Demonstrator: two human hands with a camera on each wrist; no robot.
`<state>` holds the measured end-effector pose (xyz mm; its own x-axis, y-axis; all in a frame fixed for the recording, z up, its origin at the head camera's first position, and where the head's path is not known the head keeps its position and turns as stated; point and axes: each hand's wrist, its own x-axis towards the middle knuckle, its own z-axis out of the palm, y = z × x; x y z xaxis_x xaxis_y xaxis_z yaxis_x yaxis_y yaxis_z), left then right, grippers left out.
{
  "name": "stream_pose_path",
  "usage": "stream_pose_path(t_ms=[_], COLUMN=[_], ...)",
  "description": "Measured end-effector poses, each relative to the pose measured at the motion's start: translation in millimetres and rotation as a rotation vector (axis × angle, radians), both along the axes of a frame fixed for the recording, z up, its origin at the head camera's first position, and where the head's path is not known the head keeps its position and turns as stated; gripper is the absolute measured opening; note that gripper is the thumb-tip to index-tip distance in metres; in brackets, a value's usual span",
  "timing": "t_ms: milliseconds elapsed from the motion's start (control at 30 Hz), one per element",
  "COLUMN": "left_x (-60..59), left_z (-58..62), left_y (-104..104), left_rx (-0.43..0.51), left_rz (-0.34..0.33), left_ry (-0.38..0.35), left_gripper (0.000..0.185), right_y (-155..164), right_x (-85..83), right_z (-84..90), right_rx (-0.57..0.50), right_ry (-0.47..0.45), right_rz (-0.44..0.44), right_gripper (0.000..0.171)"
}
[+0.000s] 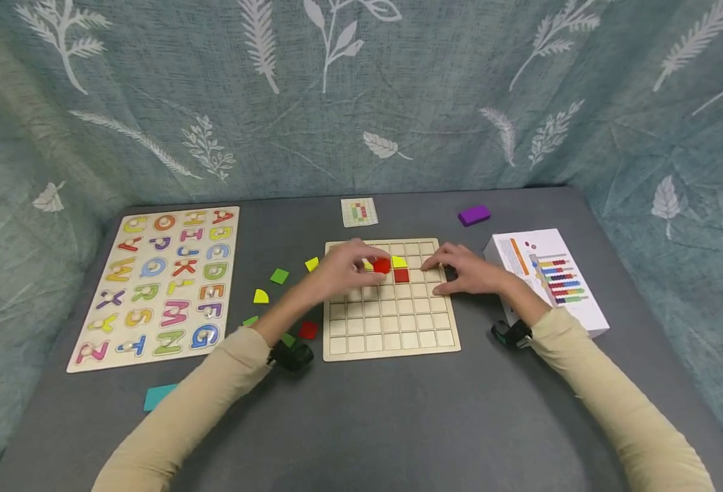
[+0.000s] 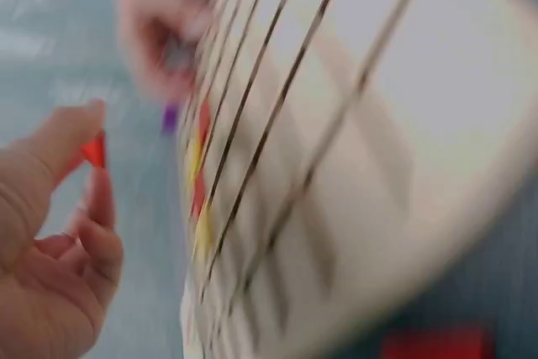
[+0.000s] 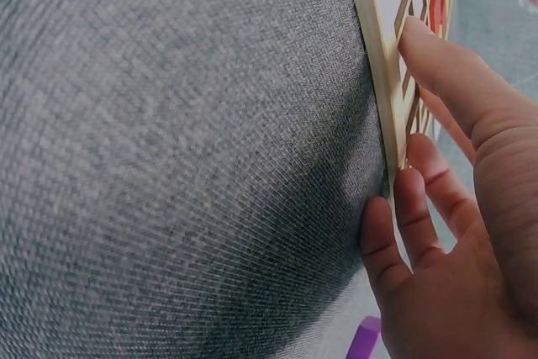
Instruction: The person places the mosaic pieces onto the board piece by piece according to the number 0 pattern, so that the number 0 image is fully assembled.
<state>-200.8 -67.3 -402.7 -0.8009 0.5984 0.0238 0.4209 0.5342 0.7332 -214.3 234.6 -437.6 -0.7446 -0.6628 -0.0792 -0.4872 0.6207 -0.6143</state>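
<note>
A wooden grid board lies on the grey table. My left hand pinches a red tile between thumb and fingers over the board's upper rows; the left wrist view shows that red tile at my fingertips, blurred. Another red tile and a yellow tile sit in cells beside it. My right hand rests with straight fingers on the board's right edge, holding nothing.
Loose yellow, green and red tiles lie left of the board. An alphabet puzzle fills the left side. A pattern card, purple block, white box and teal piece lie around.
</note>
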Motion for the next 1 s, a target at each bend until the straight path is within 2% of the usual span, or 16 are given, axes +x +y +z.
stream_pose_path(t_ms=[100, 167, 267, 367, 467, 633, 800, 900, 1000], left_x=[10.5, 15.3, 18.8, 19.6, 19.9, 19.5, 20.3, 21.8, 23.1], left_z=[-8.6, -14.1, -19.4, -22.4, -23.8, -23.1, -20.8, -21.6, -23.1], left_y=[30.1, 41.8, 51.5, 54.7, 54.4, 49.2, 46.7, 47.9, 50.2], left_rx=[-0.107, -0.182, -0.234, -0.251, -0.276, -0.325, -0.359, -0.365, -0.365], left_rz=[-0.059, -0.052, -0.029, -0.019, -0.025, -0.021, -0.002, -0.003, -0.016], left_ry=[0.023, 0.048, 0.111, 0.185, 0.222, 0.231, 0.218, 0.204, 0.222], left_gripper=[0.037, 0.035, 0.031, 0.027, 0.027, 0.027, 0.034, 0.038, 0.037], right_y=[-2.6, -3.6, -3.4, -1.9, -0.3, -1.8, -3.4, -2.9, -1.0], right_x=[-0.6, -0.5, 0.1, 0.6, 0.3, -1.1, -1.5, -1.3, -0.5], right_z=[-2.0, -3.6, -4.6, -3.4, -1.7, -0.1, 0.4, 0.5, 2.4], right_rx=[0.002, 0.008, 0.012, 0.01, 0.008, 0.011, 0.004, 0.009, 0.015], right_ry=[-0.002, -0.009, -0.018, -0.009, -0.01, -0.024, -0.025, -0.022, -0.018], right_rz=[0.0, 0.0, -0.003, -0.003, -0.007, -0.005, -0.007, -0.008, -0.012], right_gripper=[0.044, 0.044, 0.044, 0.044, 0.044, 0.044, 0.044, 0.043, 0.043])
